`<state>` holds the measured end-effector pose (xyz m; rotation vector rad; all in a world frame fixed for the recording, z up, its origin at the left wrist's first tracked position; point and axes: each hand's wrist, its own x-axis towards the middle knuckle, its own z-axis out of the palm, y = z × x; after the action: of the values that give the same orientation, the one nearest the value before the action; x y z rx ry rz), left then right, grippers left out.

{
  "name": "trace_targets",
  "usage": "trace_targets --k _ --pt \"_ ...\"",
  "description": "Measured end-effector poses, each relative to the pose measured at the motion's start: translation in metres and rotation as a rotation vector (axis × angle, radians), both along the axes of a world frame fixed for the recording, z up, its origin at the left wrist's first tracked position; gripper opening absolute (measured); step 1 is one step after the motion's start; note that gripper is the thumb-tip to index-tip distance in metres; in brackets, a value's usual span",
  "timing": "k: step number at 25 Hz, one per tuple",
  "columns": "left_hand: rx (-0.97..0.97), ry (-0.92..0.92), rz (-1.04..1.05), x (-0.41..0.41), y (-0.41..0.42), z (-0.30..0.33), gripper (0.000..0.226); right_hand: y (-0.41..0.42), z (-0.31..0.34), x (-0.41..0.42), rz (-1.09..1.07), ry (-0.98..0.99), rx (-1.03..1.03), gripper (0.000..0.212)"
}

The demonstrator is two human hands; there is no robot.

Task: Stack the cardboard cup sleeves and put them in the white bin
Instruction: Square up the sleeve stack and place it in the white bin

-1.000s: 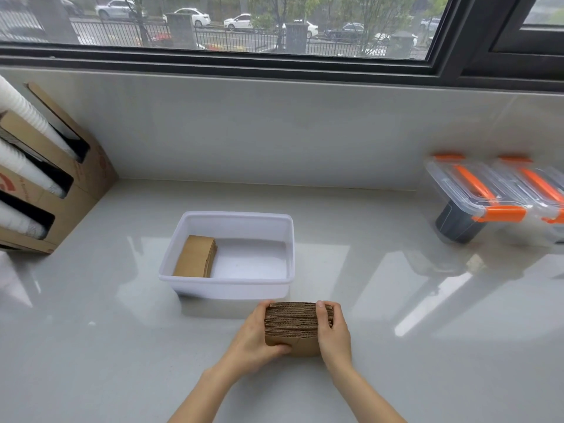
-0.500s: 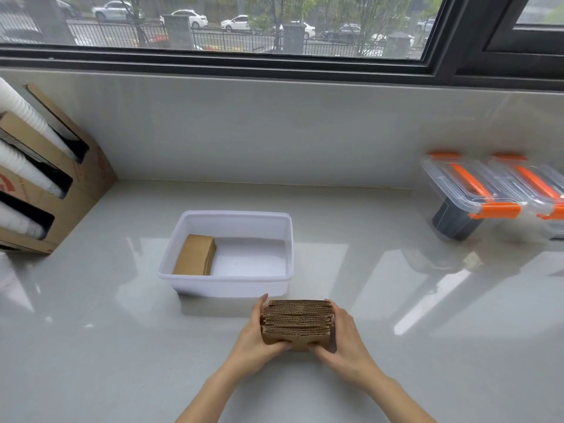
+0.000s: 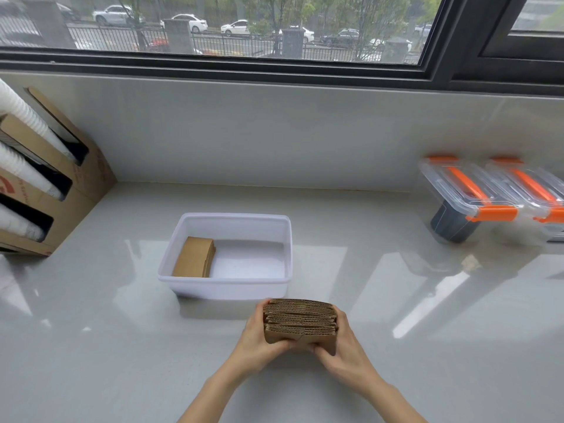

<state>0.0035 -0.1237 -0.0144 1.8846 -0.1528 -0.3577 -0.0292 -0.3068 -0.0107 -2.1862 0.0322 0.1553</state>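
Observation:
A thick stack of brown cardboard cup sleeves (image 3: 300,322) stands on edge just in front of the white bin (image 3: 227,286). My left hand (image 3: 254,341) grips its left end and my right hand (image 3: 343,351) grips its right end, thumbs meeting on the near face. Inside the bin, a smaller stack of sleeves (image 3: 195,256) lies flat against the left wall; the bin's right half is bare.
A cardboard dispenser (image 3: 52,190) with white paper cups stands at the far left. Two clear lidded boxes with orange latches (image 3: 494,196) sit at the right by the wall. A window ledge and wall close off the back of the grey counter.
My right hand slid from the top of the stack to its right end and lower front. The stack shifted slightly and now sits squarer between both hands.

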Motion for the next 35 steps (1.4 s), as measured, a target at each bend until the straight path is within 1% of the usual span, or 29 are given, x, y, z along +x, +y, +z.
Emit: trace_targets --k 7,9,11,14,17,19,22,24,26,29,30,33,35 --pt "-0.007 -0.010 -0.151 0.021 0.013 0.048 0.061 -0.004 0.034 0.008 -0.019 0.016 0.118 0.063" --pt "0.011 -0.042 -0.122 0.029 0.017 0.061 0.062 -0.004 0.046 0.015 -0.019 0.012 0.146 0.060" --pt "0.005 -0.064 -0.088 0.039 0.022 0.072 0.056 -0.001 0.059 0.026 -0.008 0.009 0.181 0.059" --pt "-0.019 -0.068 -0.053 0.053 0.026 0.086 0.052 0.005 0.075 0.045 0.030 0.018 0.230 0.064" --pt "-0.035 -0.055 -0.034 0.065 0.032 0.098 0.061 0.011 0.087 0.062 0.051 0.014 0.252 0.067" --pt "-0.018 -0.024 -0.037 0.075 0.034 0.103 0.067 0.014 0.092 0.074 0.042 0.017 0.274 0.070" --pt "-0.005 0.052 -0.033 0.088 0.038 0.109 0.057 0.018 0.101 0.093 0.012 0.034 0.331 0.074" --pt "0.012 0.110 -0.018 0.096 0.040 0.109 0.058 0.021 0.106 0.107 0.006 0.055 0.361 0.072" --pt "0.015 0.169 0.004 0.106 0.044 0.106 0.063 0.024 0.111 0.122 0.004 0.070 0.369 0.066" --pt "0.026 0.243 -0.034 0.119 0.050 0.098 0.073 0.031 0.113 0.142 0.015 0.089 0.348 0.051" --pt "0.040 0.260 -0.045 0.122 0.051 0.095 0.071 0.034 0.113 0.149 0.022 0.100 0.328 0.050" --pt "0.105 0.315 -0.071 0.131 0.049 0.086 0.062 0.044 0.109 0.167 0.054 0.131 0.250 0.053" --pt "0.135 0.362 -0.075 0.136 0.044 0.078 0.063 0.049 0.107 0.175 0.066 0.147 0.210 0.053"
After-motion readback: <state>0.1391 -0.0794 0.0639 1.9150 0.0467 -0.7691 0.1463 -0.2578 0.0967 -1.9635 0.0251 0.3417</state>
